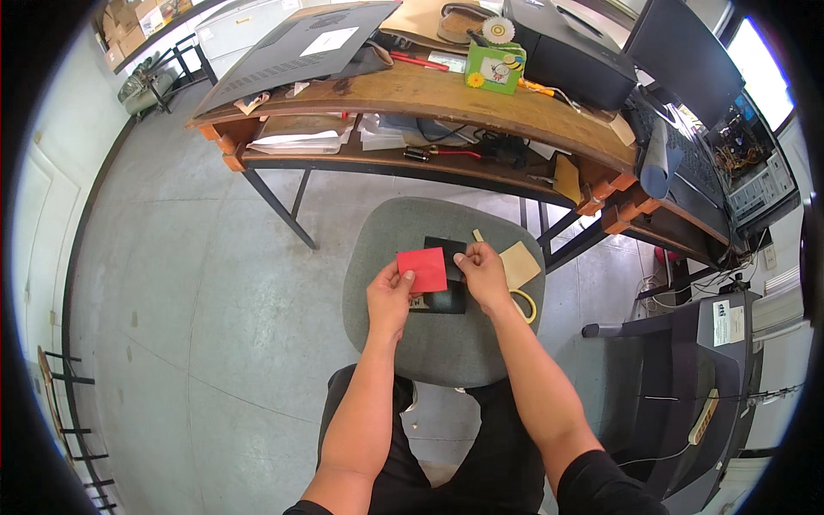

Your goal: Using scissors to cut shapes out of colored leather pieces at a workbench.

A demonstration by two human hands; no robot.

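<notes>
My left hand (391, 296) holds a small red rectangular sheet (425, 268) by its lower left, thumb on top. My right hand (483, 276) pinches the edge of a flat black piece (448, 302), with its thumb and finger close to the red sheet's right side. The red sheet partly covers the black piece, so I cannot make out its whole shape. Both are over a grey chair seat (378, 232). Beside my right hand lie a beige square piece (521, 263) and a yellow ring-shaped thing (531, 305), partly hidden by my wrist.
Beyond the seat stands a wooden desk (395, 101) with a grey laptop-like panel (292, 53), a green box (495, 69) and a black printer (568, 60). A monitor (687, 56) and an opened computer case (760, 184) are at the right. A power strip (704, 418) rests on dark furniture (657, 378).
</notes>
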